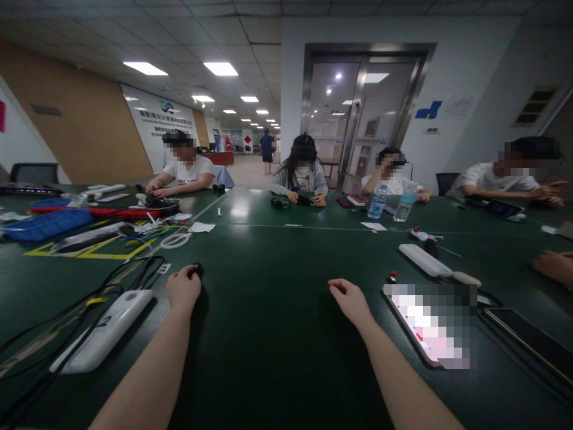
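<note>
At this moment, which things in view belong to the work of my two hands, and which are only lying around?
Seemingly in use:
- black piece, at the fingers of your left hand
- your right hand shows nothing clearly held

Seemingly lying around:
- white box
- lit phone
- blue tray
- bottles

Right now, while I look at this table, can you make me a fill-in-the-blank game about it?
1. The small object that the left hand touches is coloured ____.
2. The long white device beside the left hand is marked with the number ____.
3. Farther across the table, two clear plastic ____ stand side by side.
4. The tabletop is coloured dark ____.

Missing words: black; 2; bottles; green.
</note>
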The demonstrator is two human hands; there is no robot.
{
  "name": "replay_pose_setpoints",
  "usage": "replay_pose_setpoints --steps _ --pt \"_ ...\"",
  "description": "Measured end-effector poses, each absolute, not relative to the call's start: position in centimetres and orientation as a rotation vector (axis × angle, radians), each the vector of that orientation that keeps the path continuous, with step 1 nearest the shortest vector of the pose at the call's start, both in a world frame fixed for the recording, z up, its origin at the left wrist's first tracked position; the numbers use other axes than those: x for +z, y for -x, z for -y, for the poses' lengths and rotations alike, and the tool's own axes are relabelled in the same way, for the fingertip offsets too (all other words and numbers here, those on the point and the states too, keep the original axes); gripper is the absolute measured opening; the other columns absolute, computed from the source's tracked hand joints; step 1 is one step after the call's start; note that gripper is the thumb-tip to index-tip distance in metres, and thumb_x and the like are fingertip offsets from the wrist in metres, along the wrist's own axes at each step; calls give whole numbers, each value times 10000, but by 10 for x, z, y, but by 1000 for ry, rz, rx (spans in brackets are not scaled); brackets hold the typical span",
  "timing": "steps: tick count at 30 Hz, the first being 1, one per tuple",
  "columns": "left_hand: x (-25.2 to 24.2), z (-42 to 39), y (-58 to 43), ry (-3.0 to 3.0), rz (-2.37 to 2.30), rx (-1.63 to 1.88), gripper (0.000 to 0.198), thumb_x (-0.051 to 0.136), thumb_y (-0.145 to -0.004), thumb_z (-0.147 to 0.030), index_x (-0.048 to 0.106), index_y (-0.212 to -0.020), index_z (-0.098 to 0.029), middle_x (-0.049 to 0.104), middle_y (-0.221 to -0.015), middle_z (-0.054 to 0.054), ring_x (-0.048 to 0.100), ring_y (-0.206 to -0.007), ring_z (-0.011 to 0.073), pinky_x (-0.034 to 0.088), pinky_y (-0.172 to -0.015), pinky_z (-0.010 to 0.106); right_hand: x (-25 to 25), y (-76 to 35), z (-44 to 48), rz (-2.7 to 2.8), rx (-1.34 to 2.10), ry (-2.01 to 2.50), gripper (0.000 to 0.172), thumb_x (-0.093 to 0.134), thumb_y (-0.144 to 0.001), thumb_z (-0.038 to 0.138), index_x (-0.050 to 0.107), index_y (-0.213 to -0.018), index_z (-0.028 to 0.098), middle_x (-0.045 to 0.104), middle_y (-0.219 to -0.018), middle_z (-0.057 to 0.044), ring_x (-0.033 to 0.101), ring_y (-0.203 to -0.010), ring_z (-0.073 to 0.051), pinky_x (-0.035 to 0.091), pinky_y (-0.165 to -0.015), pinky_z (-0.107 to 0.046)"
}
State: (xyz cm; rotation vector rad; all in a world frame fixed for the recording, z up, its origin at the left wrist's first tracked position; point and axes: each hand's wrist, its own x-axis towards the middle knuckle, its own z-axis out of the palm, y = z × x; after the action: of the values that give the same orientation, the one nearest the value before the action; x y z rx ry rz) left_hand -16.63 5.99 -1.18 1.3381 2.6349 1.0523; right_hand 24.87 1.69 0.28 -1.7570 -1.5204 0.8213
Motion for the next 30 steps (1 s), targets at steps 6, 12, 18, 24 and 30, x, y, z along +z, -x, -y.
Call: replay_pose_setpoints --steps 6,12,18,24,30 --pt "-10 -59 165 -1330 -2673 998 376 469 -790 -228 640 -1120 -166 617 -1032 168 534 -1082 297 424 -915 406 3 -249 -16 1517 831 1749 276 507 -797 257 628 -1039 204 638 -1034 -42 596 -942 -185 463 -817 -320" --pt "-10 -59 165 -1355 -2674 983 377 460 -794 -223 638 -1121 -160 623 -1020 167 536 -1077 290 425 -913 396 4 -248 -16 1526 811 1752 267 499 -801 262 631 -1025 200 641 -1030 -44 595 -953 -186 460 -829 -320" --pt "-9 -57 164 -1326 -2676 1002 381 465 -790 -232 637 -1123 -165 617 -1041 169 548 -1052 295 425 -907 407 2 -248 -16 1517 805 1746 265 502 -797 264 631 -1019 201 644 -1016 -42 600 -936 -186 466 -816 -322" --pt "-9 -57 165 -1331 -2664 1008 382 461 -789 -233 639 -1119 -160 622 -1031 163 538 -1068 293 418 -919 400 4 -248 -16 1516 833 1755 272 497 -806 264 619 -1041 203 638 -1042 -43 591 -961 -182 460 -842 -321" --pt "-7 -57 163 -1336 -2663 989 386 449 -793 -230 636 -1123 -159 618 -1038 163 516 -1098 289 409 -926 390 6 -247 -14 1499 858 1749 272 497 -804 254 617 -1043 200 638 -1047 -41 588 -973 -184 458 -850 -321"
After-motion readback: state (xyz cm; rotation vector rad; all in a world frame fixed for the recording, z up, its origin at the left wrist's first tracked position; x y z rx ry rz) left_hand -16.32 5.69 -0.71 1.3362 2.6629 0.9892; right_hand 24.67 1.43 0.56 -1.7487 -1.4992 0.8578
